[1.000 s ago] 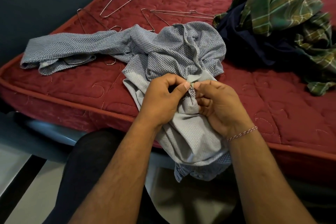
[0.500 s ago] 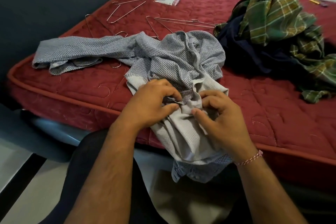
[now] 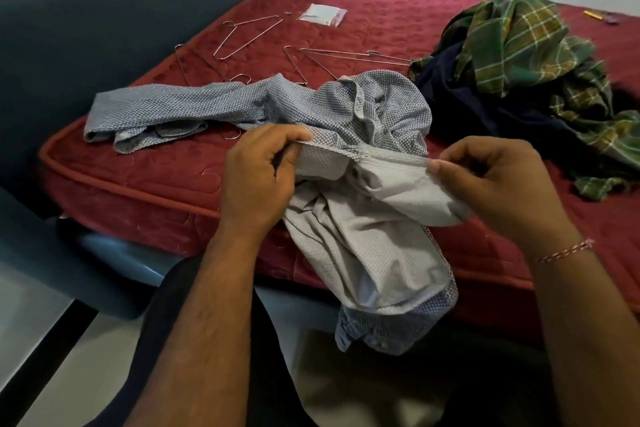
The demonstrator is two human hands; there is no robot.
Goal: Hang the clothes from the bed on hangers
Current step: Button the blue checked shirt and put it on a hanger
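A blue-and-white checked shirt [image 3: 363, 107] lies crumpled at the near edge of the red mattress [image 3: 145, 177], one sleeve stretched to the left and its tail hanging off the edge. My left hand [image 3: 258, 172] grips one edge of the shirt. My right hand [image 3: 485, 177] pinches the same edge further right, so the cloth is stretched between them. Several wire hangers [image 3: 249, 33] lie on the mattress behind the shirt, one partly under the sleeve. A green plaid garment [image 3: 512, 42] and a dark navy garment [image 3: 485, 107] are heaped at the right.
A small clear plastic packet [image 3: 323, 14] lies beyond the hangers. A small yellow object [image 3: 593, 14] sits at the far right edge. A dark padded headboard [image 3: 86, 21] runs along the left. Pale floor [image 3: 45, 333] shows at the lower left.
My hands were close together working at one spot on the shirt. They have moved apart and now pull the shirt's edge taut between them.
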